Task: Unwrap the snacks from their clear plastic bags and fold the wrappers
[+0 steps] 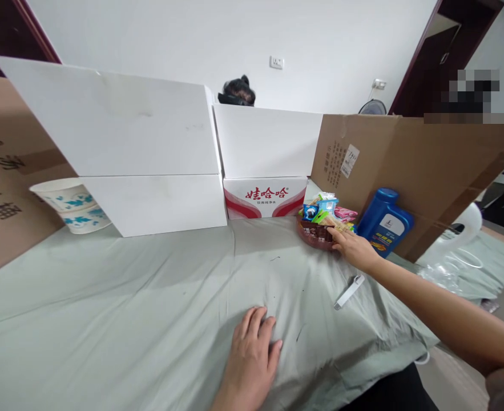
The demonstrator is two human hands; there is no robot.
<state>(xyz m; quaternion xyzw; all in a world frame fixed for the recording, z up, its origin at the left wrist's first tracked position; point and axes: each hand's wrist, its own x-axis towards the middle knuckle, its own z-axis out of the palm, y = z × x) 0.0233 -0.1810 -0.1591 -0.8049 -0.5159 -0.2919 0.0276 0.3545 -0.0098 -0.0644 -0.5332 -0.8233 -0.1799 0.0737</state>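
Note:
My left hand [252, 357] lies palm down on the pale green cloth [149, 308], its fingers loosely bent and apart, holding nothing. Farther off on the right, my right hand [355, 249] grips the near right rim of a brown basket [315, 238], thumb outside and fingers over the edge. Small packaged snacks [325, 210] in bright wrappers are heaped inside it. Just behind that hand stands a blue plastic bottle [386, 220] with a white label. A light grey box cutter [349, 292] lies on the cloth below my right forearm.
White panels [149, 125], a red-and-white carton [265, 197] and brown cardboard [363, 154] form a barrier along the back. Stacked patterned paper buckets [78, 208] stand at left. A white jug [459, 231] is at far right. Another person's head [238, 90] shows behind the panels.

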